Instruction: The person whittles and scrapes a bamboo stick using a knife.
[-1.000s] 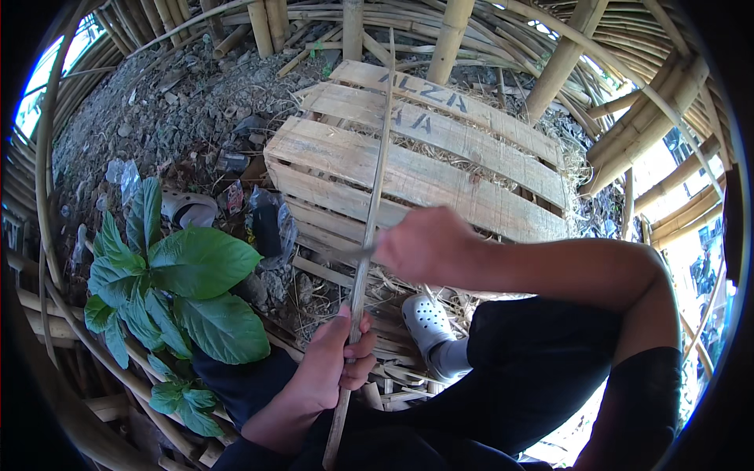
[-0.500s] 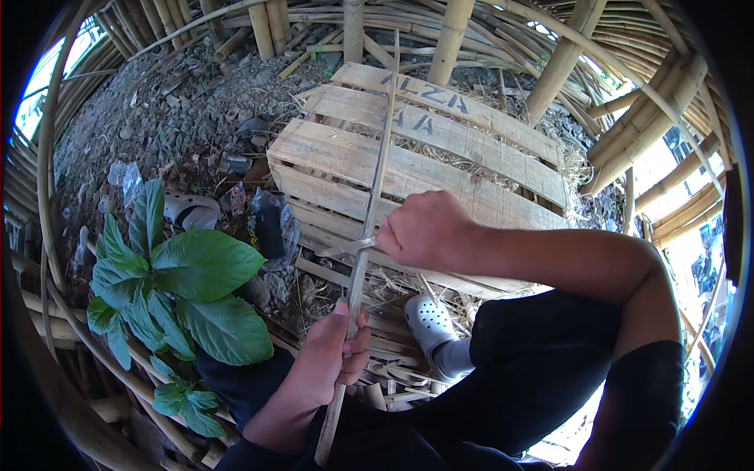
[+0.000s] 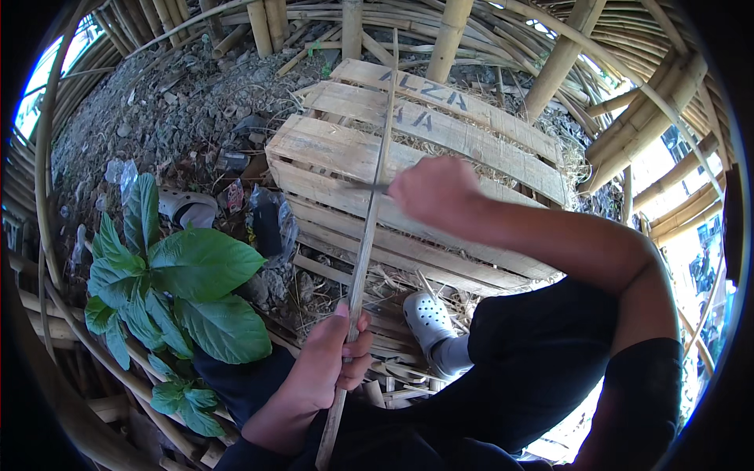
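A long, thin bamboo strip [image 3: 366, 250] runs from my lap up and away over the crate. My left hand [image 3: 328, 353] is wrapped round its lower part, thumb lying along the strip. In my closed right hand [image 3: 438, 196] is a knife [image 3: 363, 187], its handle hidden in the fist. The narrow blade points left and lies across the strip, above my left hand; at this angle it shows as a thin dark line. Beyond and beneath the strip stands a slatted wooden crate [image 3: 330, 149] with dark stencilled marks on top.
A large-leafed green plant [image 3: 206, 263] rises at the left, near my left forearm. Bamboo posts [image 3: 451, 39] and bent canes ring the space. Stony soil [image 3: 169, 102] with plastic scraps lies behind. Below the crate are my grey clog [image 3: 428, 320] and cut bamboo pieces.
My right hand has moved up and away along the strip with the knife, whose blade has turned from its flat side nearly edge-on. My left hand keeps its grip in place.
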Demonstrator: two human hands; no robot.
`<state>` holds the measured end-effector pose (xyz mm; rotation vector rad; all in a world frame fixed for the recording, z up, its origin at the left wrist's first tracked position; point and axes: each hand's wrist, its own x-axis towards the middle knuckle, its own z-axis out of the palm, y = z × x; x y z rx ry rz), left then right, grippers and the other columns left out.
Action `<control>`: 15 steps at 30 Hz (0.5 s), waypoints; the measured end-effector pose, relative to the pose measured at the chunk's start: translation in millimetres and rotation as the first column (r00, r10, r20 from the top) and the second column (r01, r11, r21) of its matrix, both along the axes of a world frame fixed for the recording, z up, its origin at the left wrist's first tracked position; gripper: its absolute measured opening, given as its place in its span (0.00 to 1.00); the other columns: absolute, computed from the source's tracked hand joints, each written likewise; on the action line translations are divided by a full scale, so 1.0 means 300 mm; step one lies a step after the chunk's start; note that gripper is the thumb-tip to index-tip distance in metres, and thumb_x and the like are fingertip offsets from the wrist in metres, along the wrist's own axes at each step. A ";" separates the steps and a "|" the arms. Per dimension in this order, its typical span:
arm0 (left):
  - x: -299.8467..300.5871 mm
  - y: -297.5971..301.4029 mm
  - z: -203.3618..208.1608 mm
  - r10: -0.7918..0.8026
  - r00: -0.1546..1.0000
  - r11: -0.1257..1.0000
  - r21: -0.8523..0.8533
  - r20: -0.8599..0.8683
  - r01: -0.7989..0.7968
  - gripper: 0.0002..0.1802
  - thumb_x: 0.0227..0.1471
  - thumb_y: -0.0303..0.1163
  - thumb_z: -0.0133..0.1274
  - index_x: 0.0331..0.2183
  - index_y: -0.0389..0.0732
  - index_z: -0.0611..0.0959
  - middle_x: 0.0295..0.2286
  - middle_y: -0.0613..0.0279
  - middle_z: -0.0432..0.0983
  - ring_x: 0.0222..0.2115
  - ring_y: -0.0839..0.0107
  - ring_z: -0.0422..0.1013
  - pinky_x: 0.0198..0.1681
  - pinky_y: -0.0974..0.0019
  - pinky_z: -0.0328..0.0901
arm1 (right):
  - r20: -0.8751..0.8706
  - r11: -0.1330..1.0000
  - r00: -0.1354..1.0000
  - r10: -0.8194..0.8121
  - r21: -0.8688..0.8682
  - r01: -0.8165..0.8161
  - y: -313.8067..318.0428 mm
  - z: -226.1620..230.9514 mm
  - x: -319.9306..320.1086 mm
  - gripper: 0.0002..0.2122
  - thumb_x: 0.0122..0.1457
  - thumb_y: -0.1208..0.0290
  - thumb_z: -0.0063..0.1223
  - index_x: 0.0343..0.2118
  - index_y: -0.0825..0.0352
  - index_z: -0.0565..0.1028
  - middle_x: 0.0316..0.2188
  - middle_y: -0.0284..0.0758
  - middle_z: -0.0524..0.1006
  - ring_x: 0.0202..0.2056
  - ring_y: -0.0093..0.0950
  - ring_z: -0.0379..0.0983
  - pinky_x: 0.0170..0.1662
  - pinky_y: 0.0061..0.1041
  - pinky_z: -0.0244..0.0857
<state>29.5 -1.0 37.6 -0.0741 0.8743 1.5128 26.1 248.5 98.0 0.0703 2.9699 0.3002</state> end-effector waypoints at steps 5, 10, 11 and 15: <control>0.001 -0.003 0.003 -0.001 0.998 1.000 -0.007 0.063 0.001 0.19 0.63 0.52 0.33 0.31 0.48 0.67 0.16 0.77 0.49 0.12 0.86 0.43 0.12 0.77 0.36 | 0.080 0.986 0.992 0.101 -0.141 -0.089 -0.118 0.002 0.071 0.15 0.56 0.61 0.43 0.21 0.63 0.77 0.16 0.39 0.75 0.18 0.37 0.74 0.22 0.36 0.69; -0.021 -0.014 -0.023 0.002 0.983 0.999 0.052 0.185 -0.012 0.19 0.63 0.52 0.32 0.31 0.48 0.66 0.16 0.78 0.49 0.11 0.86 0.42 0.11 0.78 0.36 | -0.123 0.982 0.983 -0.134 -0.151 0.115 -0.053 -0.027 0.029 0.18 0.56 0.60 0.41 0.14 0.63 0.74 0.12 0.41 0.72 0.17 0.39 0.72 0.21 0.38 0.67; -0.015 -0.020 -0.019 -0.017 0.970 0.995 0.099 0.243 -0.008 0.19 0.63 0.52 0.31 0.31 0.48 0.66 0.16 0.78 0.49 0.11 0.87 0.42 0.11 0.78 0.36 | -0.118 0.982 0.984 -0.133 -0.147 0.115 -0.075 -0.026 0.048 0.18 0.56 0.60 0.41 0.14 0.63 0.74 0.12 0.41 0.72 0.17 0.39 0.72 0.21 0.38 0.67; -0.035 -0.017 -0.026 -0.018 0.916 0.982 0.178 0.401 -0.059 0.19 0.63 0.51 0.30 0.30 0.49 0.66 0.15 0.78 0.49 0.10 0.88 0.42 0.08 0.80 0.36 | -0.064 0.963 0.992 0.109 -0.241 -0.122 -0.066 -0.044 0.035 0.18 0.56 0.61 0.40 0.15 0.64 0.74 0.13 0.43 0.72 0.18 0.41 0.72 0.22 0.38 0.67</control>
